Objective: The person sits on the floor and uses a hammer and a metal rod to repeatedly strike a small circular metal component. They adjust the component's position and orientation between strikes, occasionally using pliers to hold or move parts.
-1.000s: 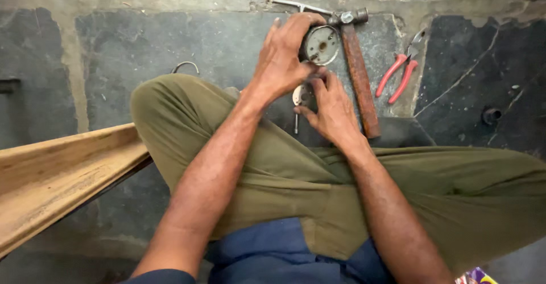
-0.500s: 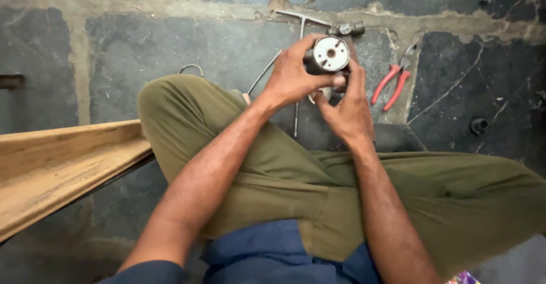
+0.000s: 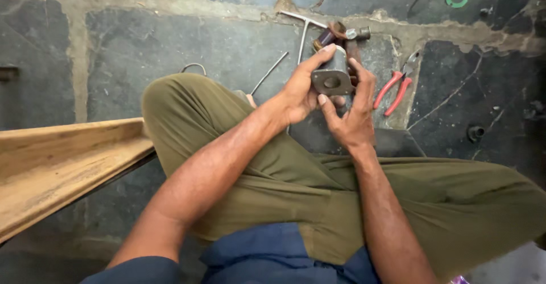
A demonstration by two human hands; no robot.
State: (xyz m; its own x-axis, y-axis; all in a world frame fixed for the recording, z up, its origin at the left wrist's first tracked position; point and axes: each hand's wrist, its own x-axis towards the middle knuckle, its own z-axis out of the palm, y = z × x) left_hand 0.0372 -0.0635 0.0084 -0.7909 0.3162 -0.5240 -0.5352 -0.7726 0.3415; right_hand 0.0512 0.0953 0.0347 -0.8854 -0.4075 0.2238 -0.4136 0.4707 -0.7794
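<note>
Hands, left hand (image 3: pixel 298 93) and right hand (image 3: pixel 352 116), clamp metal cylinder (image 3: pixel 331 76); pliers (image 3: pixel 395 87) nearby.

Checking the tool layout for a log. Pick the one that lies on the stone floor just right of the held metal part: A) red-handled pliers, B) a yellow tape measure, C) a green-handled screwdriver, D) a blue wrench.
A: the red-handled pliers lie on the stone floor just right of the grey metal part, which the left hand and right hand hold together.
</note>
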